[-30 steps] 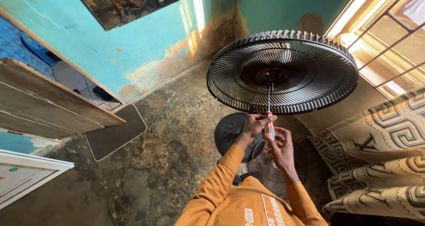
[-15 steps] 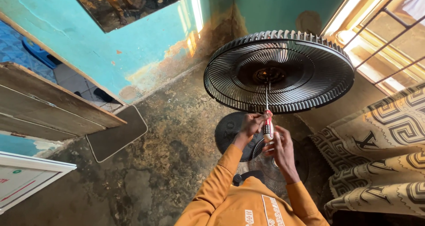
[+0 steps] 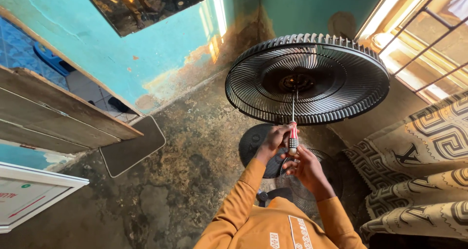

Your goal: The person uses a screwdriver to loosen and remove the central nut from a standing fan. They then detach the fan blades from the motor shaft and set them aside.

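Both hands point(image 3: 292, 154) grip my screwdriver point(image 3: 293, 134), tip at the fan point(image 3: 307, 80) hub. I'm working its centre screw. Next, I'd judge, steady turning.

The fan guard point(image 3: 307, 78) stands above and beyond both hands. The screwdriver point(image 3: 293, 127) runs from the hands up into the guard's hub. The left hand point(image 3: 273, 138) lies left of the handle, the right hand point(image 3: 304, 168) below it. The fan base point(image 3: 256, 144) sits on the floor point(image 3: 185, 171) beneath. The mat point(image 3: 131, 149) lies left, the curtain point(image 3: 419, 166) right.
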